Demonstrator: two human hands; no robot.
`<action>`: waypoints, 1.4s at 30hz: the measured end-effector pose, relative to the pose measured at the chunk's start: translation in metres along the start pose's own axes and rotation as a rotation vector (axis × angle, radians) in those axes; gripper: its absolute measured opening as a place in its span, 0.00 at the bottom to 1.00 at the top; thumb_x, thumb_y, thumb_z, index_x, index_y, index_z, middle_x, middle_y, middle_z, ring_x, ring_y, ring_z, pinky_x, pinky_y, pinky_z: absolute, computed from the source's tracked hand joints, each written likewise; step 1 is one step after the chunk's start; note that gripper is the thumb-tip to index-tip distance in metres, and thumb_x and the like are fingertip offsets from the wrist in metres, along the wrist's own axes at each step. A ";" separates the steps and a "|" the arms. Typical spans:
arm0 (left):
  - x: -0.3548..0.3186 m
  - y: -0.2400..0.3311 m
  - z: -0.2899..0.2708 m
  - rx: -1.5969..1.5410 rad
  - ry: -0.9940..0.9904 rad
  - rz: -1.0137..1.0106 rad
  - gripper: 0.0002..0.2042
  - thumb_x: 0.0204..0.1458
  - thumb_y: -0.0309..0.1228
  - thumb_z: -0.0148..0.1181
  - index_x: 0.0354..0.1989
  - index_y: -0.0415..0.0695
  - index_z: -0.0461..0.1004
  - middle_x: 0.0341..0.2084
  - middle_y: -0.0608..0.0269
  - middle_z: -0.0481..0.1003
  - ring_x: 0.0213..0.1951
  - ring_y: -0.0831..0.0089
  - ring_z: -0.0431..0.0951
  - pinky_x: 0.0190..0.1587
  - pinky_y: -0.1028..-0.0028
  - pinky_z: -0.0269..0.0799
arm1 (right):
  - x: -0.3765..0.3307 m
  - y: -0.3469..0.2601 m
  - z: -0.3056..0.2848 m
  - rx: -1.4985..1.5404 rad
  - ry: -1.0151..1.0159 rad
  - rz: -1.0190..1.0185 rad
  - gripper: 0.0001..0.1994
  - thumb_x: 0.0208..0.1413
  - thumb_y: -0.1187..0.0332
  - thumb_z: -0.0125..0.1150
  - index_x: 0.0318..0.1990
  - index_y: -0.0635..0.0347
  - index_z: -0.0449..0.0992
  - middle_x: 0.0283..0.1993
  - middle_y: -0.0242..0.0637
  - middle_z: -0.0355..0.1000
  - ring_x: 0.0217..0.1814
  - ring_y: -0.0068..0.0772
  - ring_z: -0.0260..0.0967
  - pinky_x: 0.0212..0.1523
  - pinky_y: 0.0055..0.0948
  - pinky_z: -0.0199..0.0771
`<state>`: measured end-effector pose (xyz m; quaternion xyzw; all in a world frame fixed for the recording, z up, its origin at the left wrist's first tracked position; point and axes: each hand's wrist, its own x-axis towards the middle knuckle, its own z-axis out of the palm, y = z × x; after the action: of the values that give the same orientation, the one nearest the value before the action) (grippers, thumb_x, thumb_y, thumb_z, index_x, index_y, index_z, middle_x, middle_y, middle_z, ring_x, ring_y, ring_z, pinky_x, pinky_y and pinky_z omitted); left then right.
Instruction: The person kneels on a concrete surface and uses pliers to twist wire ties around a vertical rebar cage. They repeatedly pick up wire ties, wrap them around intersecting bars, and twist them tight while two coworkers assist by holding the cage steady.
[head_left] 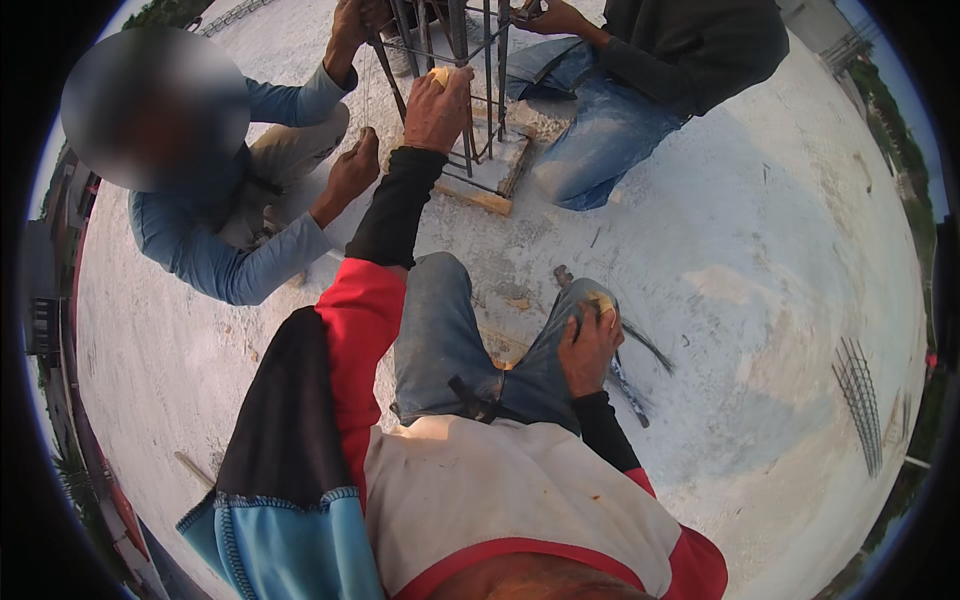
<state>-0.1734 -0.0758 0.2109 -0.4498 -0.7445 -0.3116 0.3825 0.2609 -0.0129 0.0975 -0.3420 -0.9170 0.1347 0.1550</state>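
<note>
My left hand [438, 112] reaches forward, its fingers closed on an upright steel bar of the rebar column cage [488, 85]. Something yellow, perhaps a finger wrap, shows at its fingertips. My right hand [590, 350] rests on my bent right knee with fingers spread; a similar yellow patch shows there. Beside that knee lies a bundle of thin dark tie wire [648, 345] and a tool's dark handle [630, 392], partly hidden by my leg. The cage stands within a wooden frame [485, 198] on the slab.
A co-worker in a blue shirt [215, 250] crouches at the left, one hand at the cage. Another person in jeans [610, 130] kneels at the right, a hand beside the bars. A piece of steel mesh [858, 405] lies far right on the pale concrete slab [760, 420].
</note>
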 end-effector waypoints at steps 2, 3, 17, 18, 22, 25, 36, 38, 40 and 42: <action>-0.005 -0.005 -0.001 -0.098 -0.008 -0.075 0.18 0.56 0.23 0.63 0.55 0.48 0.73 0.40 0.52 0.82 0.42 0.48 0.81 0.49 0.55 0.75 | 0.003 0.003 -0.001 -0.012 0.004 0.003 0.19 0.63 0.63 0.60 0.59 0.58 0.76 0.59 0.54 0.64 0.71 0.61 0.57 0.66 0.60 0.56; -0.008 -0.007 -0.002 -0.154 0.006 -0.119 0.20 0.56 0.22 0.62 0.57 0.48 0.72 0.41 0.50 0.82 0.43 0.47 0.81 0.49 0.54 0.75 | 0.004 0.005 0.000 -0.026 0.007 0.000 0.19 0.62 0.63 0.60 0.59 0.58 0.75 0.60 0.54 0.64 0.71 0.61 0.57 0.66 0.60 0.56; -0.013 0.008 0.025 -2.092 0.013 -1.314 0.19 0.70 0.45 0.52 0.52 0.39 0.74 0.46 0.55 0.80 0.46 0.63 0.82 0.45 0.65 0.83 | 0.016 0.020 0.033 -0.047 0.032 -0.072 0.17 0.60 0.62 0.61 0.54 0.55 0.78 0.58 0.50 0.65 0.69 0.57 0.58 0.62 0.60 0.58; -0.013 0.008 0.031 -2.144 0.046 -1.292 0.18 0.71 0.44 0.52 0.52 0.40 0.74 0.46 0.57 0.81 0.45 0.64 0.82 0.44 0.66 0.83 | 0.016 0.020 0.034 -0.063 0.034 -0.076 0.16 0.60 0.62 0.61 0.54 0.55 0.78 0.58 0.50 0.65 0.68 0.57 0.59 0.62 0.60 0.58; -0.020 0.002 0.046 -2.096 0.033 -1.254 0.13 0.70 0.38 0.53 0.53 0.41 0.75 0.41 0.64 0.81 0.40 0.72 0.82 0.42 0.70 0.82 | 0.016 0.019 0.036 -0.099 0.042 -0.066 0.16 0.60 0.62 0.61 0.53 0.54 0.78 0.58 0.48 0.65 0.67 0.57 0.59 0.62 0.58 0.58; -0.022 -0.007 0.050 -1.501 -0.057 -1.238 0.14 0.67 0.40 0.56 0.49 0.42 0.79 0.38 0.62 0.83 0.38 0.69 0.84 0.41 0.68 0.81 | 0.016 0.018 0.036 -0.102 0.070 -0.079 0.16 0.60 0.63 0.61 0.54 0.55 0.78 0.58 0.48 0.65 0.68 0.56 0.59 0.63 0.59 0.58; 0.007 0.013 0.015 0.031 0.011 -0.777 0.18 0.60 0.49 0.62 0.38 0.45 0.86 0.28 0.53 0.83 0.33 0.52 0.84 0.38 0.54 0.78 | 0.008 0.027 0.031 -0.112 0.016 0.006 0.18 0.59 0.63 0.61 0.56 0.56 0.76 0.59 0.50 0.65 0.69 0.58 0.59 0.64 0.61 0.59; 0.006 0.014 0.010 -0.532 0.011 -1.041 0.26 0.63 0.55 0.58 0.41 0.40 0.84 0.28 0.58 0.84 0.28 0.65 0.82 0.33 0.62 0.76 | 0.006 0.028 0.032 -0.127 0.025 0.007 0.18 0.60 0.63 0.61 0.56 0.55 0.76 0.59 0.50 0.65 0.69 0.59 0.59 0.64 0.61 0.58; -0.002 0.012 0.008 -1.335 0.048 -1.340 0.27 0.66 0.55 0.54 0.46 0.39 0.82 0.31 0.62 0.83 0.27 0.71 0.79 0.30 0.68 0.74 | 0.006 0.029 0.032 -0.124 0.052 -0.003 0.17 0.60 0.62 0.61 0.56 0.54 0.76 0.58 0.51 0.65 0.69 0.59 0.59 0.64 0.61 0.58; -0.010 0.012 0.011 -1.872 0.086 -1.439 0.25 0.70 0.52 0.50 0.54 0.39 0.77 0.37 0.64 0.83 0.26 0.77 0.75 0.27 0.75 0.68 | 0.006 0.029 0.032 -0.099 0.029 0.002 0.17 0.61 0.62 0.60 0.56 0.53 0.76 0.58 0.50 0.65 0.69 0.59 0.59 0.65 0.61 0.58</action>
<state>-0.1626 -0.0665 0.1977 -0.0213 -0.2947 -0.8948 -0.3348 0.2615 0.0081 0.0592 -0.3519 -0.9198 0.0844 0.1514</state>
